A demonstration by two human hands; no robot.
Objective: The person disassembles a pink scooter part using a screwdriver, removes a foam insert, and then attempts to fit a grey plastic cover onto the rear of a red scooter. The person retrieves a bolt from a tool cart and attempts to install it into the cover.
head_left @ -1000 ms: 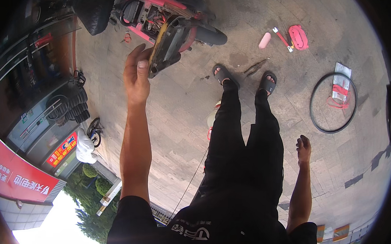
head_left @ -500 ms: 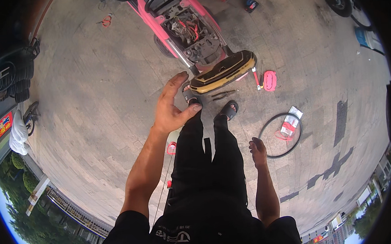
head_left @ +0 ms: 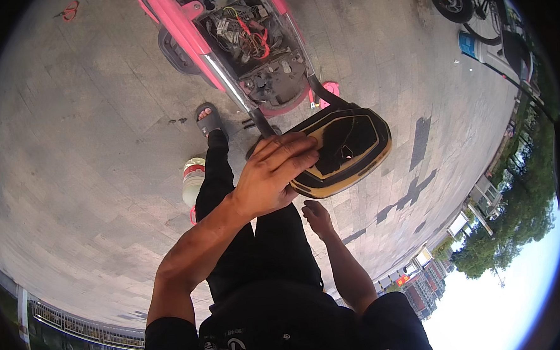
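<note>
Outdoor daylight, bright and diffuse over the grey paving (head_left: pixel 101 152). Sky (head_left: pixel 514 302) at right burnt out to white — bluish toward the rim. Glints along the chrome tube (head_left: pixel 231 82) of the pink scooter (head_left: pixel 185 39); shade pools in its open compartment (head_left: pixel 241 65). Black trousers (head_left: pixel 265 258) and T-shirt (head_left: pixel 262 321) sink to near-featureless dark. Strong fisheye bend: railing (head_left: pixel 79 328) at left bowed, black vignette all round. Far buildings (head_left: pixel 419 288) soft — fine detail lost.

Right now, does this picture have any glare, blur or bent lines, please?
Head view: the sky is washed out to white at lower right; head view: the railing bends at lower left; head view: the left hand and the yellow-edged pad look fairly sharp.
</note>
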